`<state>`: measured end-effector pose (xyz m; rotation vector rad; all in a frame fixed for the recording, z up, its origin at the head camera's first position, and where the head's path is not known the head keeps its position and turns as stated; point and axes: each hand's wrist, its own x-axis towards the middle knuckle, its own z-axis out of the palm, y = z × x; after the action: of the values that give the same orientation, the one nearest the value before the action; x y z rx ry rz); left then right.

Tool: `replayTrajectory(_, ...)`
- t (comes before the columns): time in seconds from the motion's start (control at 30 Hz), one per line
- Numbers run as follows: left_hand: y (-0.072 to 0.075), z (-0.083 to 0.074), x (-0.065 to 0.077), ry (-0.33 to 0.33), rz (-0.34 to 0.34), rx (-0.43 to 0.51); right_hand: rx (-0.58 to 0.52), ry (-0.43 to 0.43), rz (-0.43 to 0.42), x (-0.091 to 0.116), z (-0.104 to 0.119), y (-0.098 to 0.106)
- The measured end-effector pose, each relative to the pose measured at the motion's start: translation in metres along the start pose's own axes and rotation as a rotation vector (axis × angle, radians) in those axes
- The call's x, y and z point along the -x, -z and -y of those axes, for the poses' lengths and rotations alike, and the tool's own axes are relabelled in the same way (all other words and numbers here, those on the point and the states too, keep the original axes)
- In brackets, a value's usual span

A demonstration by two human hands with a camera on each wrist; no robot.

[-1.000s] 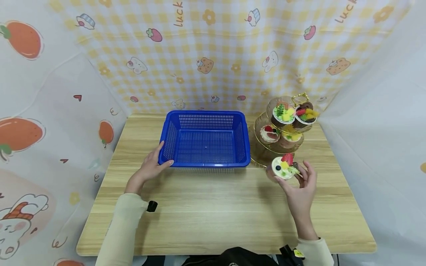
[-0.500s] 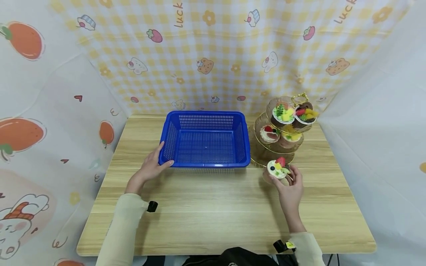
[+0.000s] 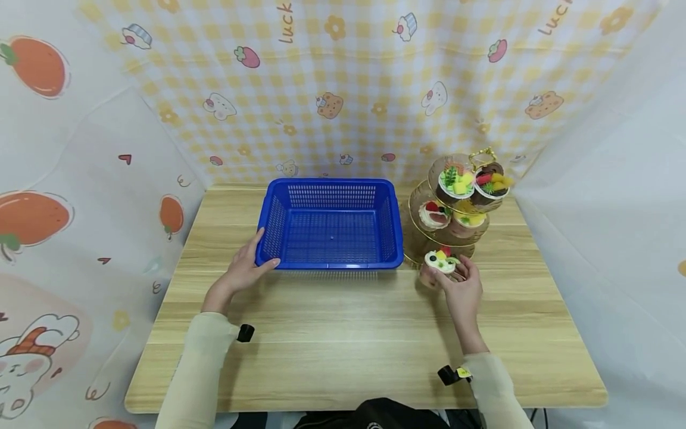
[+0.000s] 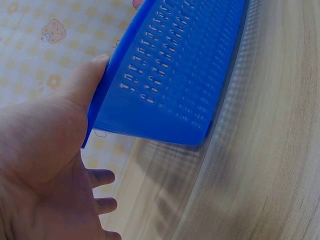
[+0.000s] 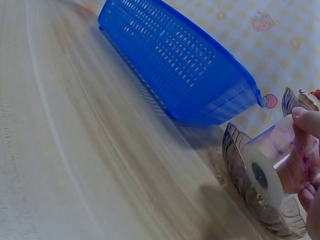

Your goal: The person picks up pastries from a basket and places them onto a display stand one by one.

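My right hand point(image 3: 465, 292) holds a dessert cup point(image 3: 440, 263) topped with white cream, a strawberry, a blueberry and yellow fruit. Thumb and fingers grip its side. The cup overlaps the lowest tier of a gold-rimmed three-tier stand point(image 3: 419, 244). In the right wrist view, the tilted cup's pale base point(image 5: 269, 172), with a dark round spot, is close over the lowest tier's wavy brown edge point(image 5: 235, 155). My left hand point(image 3: 241, 274) rests at the front left corner of a blue plastic basket point(image 3: 329, 266), thumb over the rim; its lower fingers point(image 4: 103, 205) extend below.
On the stand's top tier sit two fruit-topped cups point(image 3: 455, 183) in dark wrappers. Two more desserts point(image 3: 435, 217) sit on the middle tier. Everything stands on a light wooden table point(image 3: 343, 339), with a checked cloth point(image 3: 375, 77) hanging close behind it.
My right hand has carried the dessert cup left and slightly away from me, closer over the lowest tier. My left hand and the basket have not moved.
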<state>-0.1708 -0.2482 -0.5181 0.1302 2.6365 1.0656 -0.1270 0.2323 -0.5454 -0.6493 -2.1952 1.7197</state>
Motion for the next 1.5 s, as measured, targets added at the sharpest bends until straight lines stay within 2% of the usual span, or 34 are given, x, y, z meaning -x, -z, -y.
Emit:
replayTrajectory(0.47, 0.001, 0.001, 0.0, 0.025, 0.014, 0.001, 0.022, -0.003, -0.06, -0.015, 0.011, -0.016)
replayTrajectory(0.83, 0.0, 0.001, -0.001, 0.017, 0.011, -0.002, -0.046, 0.114, -0.161, -0.02, -0.007, -0.035)
replayTrajectory(1.0, 0.0, 0.001, 0.001, 0.007, -0.001, 0.008, -0.069, 0.141, -0.187, -0.027, -0.01, -0.042)
replayTrajectory(1.2, 0.001, 0.004, 0.0, 0.002, 0.001, 0.009, -0.025, 0.152, -0.226, -0.036, -0.011, -0.049)
replayTrajectory(1.5, 0.001, 0.0, 0.0, 0.012, 0.013, -0.004, 0.06, 0.178, -0.267, -0.048, -0.019, -0.053)
